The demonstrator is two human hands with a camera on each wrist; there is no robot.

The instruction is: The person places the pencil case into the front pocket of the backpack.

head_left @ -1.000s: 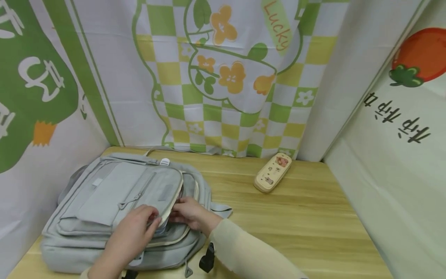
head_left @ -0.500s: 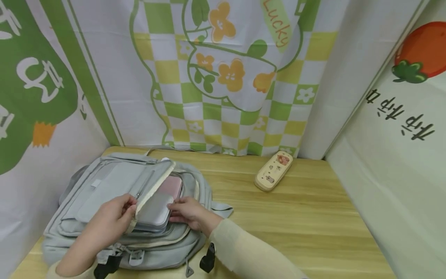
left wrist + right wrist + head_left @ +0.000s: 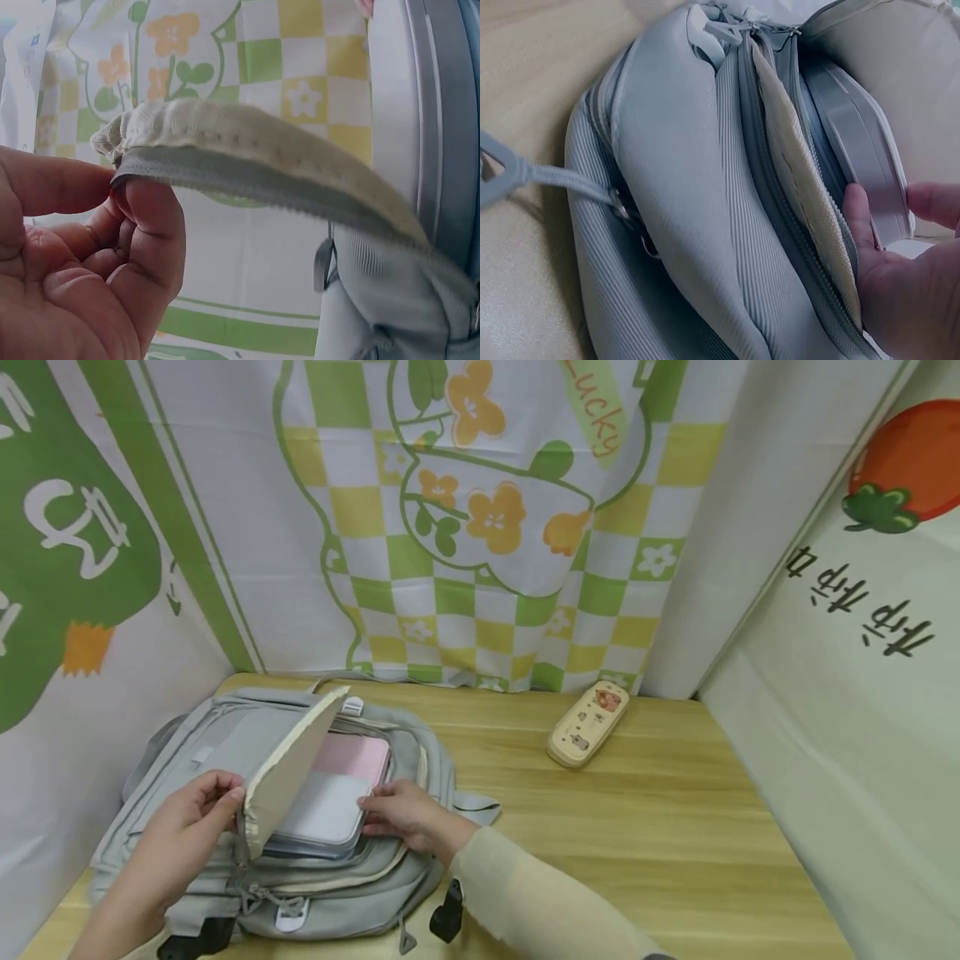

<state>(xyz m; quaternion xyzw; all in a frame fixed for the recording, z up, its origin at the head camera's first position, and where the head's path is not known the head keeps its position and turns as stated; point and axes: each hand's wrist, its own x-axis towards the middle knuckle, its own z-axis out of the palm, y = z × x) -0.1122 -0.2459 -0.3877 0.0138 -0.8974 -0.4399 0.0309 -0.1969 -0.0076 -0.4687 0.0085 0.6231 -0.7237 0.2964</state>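
Observation:
A grey backpack [image 3: 341, 922] lies flat at the left, its front pocket unzipped. My left hand [image 3: 183, 827] pinches the cream-edged pocket flap [image 3: 296, 768] by its zipper edge and holds it raised; the left wrist view shows thumb and fingers on that edge [image 3: 247, 169]. Inside the pocket lie a white flat case [image 3: 322, 810] with rounded corners and a pink flat item [image 3: 356, 757], partly hidden by the case. My right hand [image 3: 408, 814] grips the white case at its right side, thumb on top and a finger against its side wall [image 3: 866, 161].
A cream pencil case [image 3: 588, 722] with small cartoon prints lies on the wooden table [image 3: 600, 843] at the back right. A grey strap [image 3: 477, 810] sticks out beside the backpack. A printed checkered curtain [image 3: 487, 610] hangs behind the table.
My left hand has moved left, peeling the pocket flap up and back, so the white case and pink item show. My right hand stays about where it was, at the pocket's right side.

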